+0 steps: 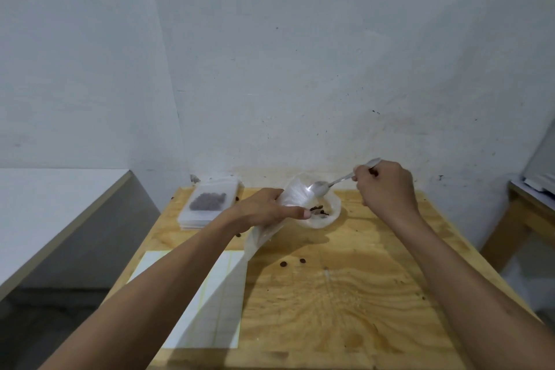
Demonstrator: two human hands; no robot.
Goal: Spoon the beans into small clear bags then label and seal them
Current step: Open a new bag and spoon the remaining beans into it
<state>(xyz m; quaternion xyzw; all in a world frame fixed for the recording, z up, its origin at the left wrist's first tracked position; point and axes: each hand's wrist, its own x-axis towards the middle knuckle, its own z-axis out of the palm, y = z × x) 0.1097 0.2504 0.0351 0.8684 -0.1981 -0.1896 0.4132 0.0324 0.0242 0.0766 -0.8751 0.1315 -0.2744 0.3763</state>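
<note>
On the plywood tabletop, the left hand has its grip wrapped round a small clear bag, thumb stretched along the near side, holding it tilted with its mouth raised toward the far edge and its lower end trailing down toward the middle of the tabletop. The right hand has its grip curled round the handle of a metal spoon, whose bowl sits at the mouth of the bag; whether the bowl carries any beans cannot be told. Just behind the bag, near the far edge, stands a shallow white bowl with a few dark beans left in it. At the far left corner lies a stack of flat clear bags, and on top of it rests 1 filled bag showing a dark cluster of beans inside. A white label sheet lies along the near left part of the tabletop, partly under the left forearm. 2 loose beans lie on the bare wood near the middle, apart from the bowl, and another shows just beside the left wrist.
</note>
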